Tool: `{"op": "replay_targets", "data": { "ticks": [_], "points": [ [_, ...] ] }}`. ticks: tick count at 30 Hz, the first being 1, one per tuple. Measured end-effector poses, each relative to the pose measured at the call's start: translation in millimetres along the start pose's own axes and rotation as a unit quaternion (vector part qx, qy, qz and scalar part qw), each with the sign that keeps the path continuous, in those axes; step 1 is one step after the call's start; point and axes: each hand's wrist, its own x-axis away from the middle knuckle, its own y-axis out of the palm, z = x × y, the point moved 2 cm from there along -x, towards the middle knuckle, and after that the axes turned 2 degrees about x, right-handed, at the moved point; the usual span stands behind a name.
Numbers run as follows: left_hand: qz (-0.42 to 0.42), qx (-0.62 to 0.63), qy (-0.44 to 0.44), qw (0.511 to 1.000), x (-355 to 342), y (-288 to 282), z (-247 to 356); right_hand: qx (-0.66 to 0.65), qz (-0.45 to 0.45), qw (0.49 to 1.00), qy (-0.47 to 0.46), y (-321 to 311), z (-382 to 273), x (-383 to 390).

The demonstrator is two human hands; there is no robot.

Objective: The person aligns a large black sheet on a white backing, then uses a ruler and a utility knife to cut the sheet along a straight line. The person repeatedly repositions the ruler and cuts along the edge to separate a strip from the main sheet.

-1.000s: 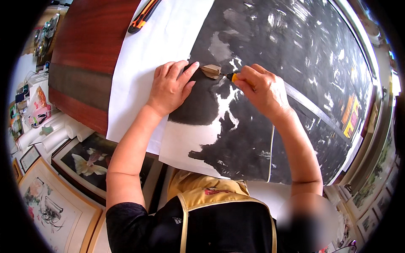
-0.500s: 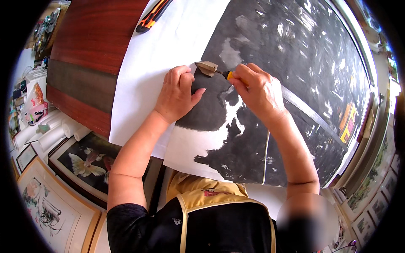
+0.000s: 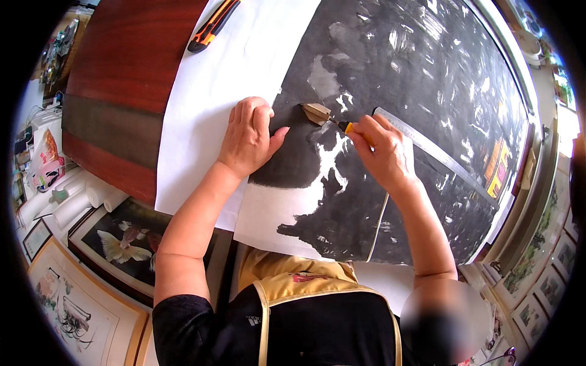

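My left hand (image 3: 249, 137) rests at the left border of the black-and-white mottled sheet (image 3: 290, 158), over white paper (image 3: 198, 122), its fingers bent down and thumb held apart. My right hand (image 3: 381, 146) grips a scraper (image 3: 316, 114) by its yellow-and-black handle; the flat, worn blade lies on the dark surface, pointing left, a short way from my left hand. Beside and partly behind the right hand, a metal ruler (image 3: 445, 158) runs diagonally across the sheet. An orange-and-black utility knife (image 3: 213, 24) lies on the white paper above both hands.
A red wooden board (image 3: 119, 73) with a dark band is at the left. White rolls (image 3: 73, 210), framed pictures (image 3: 125, 244) and assorted items surround the table's left side. A yellow-and-red object (image 3: 497, 168) sits on the sheet's right part; more pictures (image 3: 528, 268) stand at far right.
My left fingers were straighter a second ago and have curled. Over the last half second my right hand and the scraper have shifted down and rightward, exposing the ruler's end.
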Motion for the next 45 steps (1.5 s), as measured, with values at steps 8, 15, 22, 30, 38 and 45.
{"op": "replay_targets", "data": {
  "ticks": [8,15,22,30,38,45],
  "points": [
    [0.007,0.006,0.012,1.0,0,1,-1,0.0,0.005,1.0,-0.027,13,-24,-28],
    [-0.005,-0.019,0.019,1.0,1,1,-2,-0.002,0.027,1.0,-0.007,6,-14,-17],
    [-0.071,-0.099,0.024,0.992,-2,-1,7,0.012,0.025,0.998,0.053,-8,25,37],
    [-0.059,-0.062,0.012,0.996,-5,-4,7,-0.021,0.006,0.999,0.029,-9,19,18],
    [0.023,0.0,-0.015,1.0,2,0,-3,-0.004,0.005,1.0,-0.021,12,-22,-32],
    [-0.003,-0.044,0.023,0.999,-3,0,2,-0.026,0.025,0.999,-0.006,2,-7,-13]
  ]
}}
